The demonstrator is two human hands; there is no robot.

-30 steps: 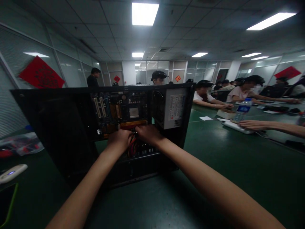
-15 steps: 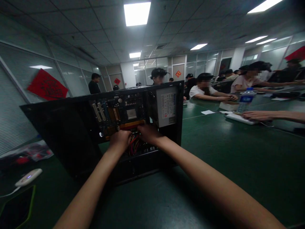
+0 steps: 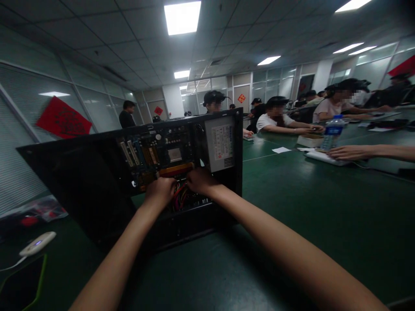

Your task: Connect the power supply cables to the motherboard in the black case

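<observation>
An open black computer case [image 3: 74, 185] stands on its side on the table, its inside facing me. Within it are a motherboard [image 3: 165, 140] with orange and red memory slots [image 3: 177, 169] along its lower edge. My left hand [image 3: 160, 192] is closed near the left end of these slots, and my right hand [image 3: 202, 180] is closed at their right end. Both sets of fingertips are turned away, so whatever they pinch is hidden. Red, yellow and black wires [image 3: 180, 196] hang between and below the hands. Above my right hand sits the silver power supply [image 3: 220, 144].
A phone [image 3: 24, 283] and a white corded device [image 3: 38, 244] lie at the left, before a plastic bag [image 3: 48, 208]. Across the green table [image 3: 292, 194] are a water bottle [image 3: 333, 129], a small box [image 3: 309, 141], paper [image 3: 281, 150] and another person's hand [image 3: 352, 152].
The view has shifted slightly, so the case sits a little further left. Both hands stay closed at the memory slots, with only slight movement.
</observation>
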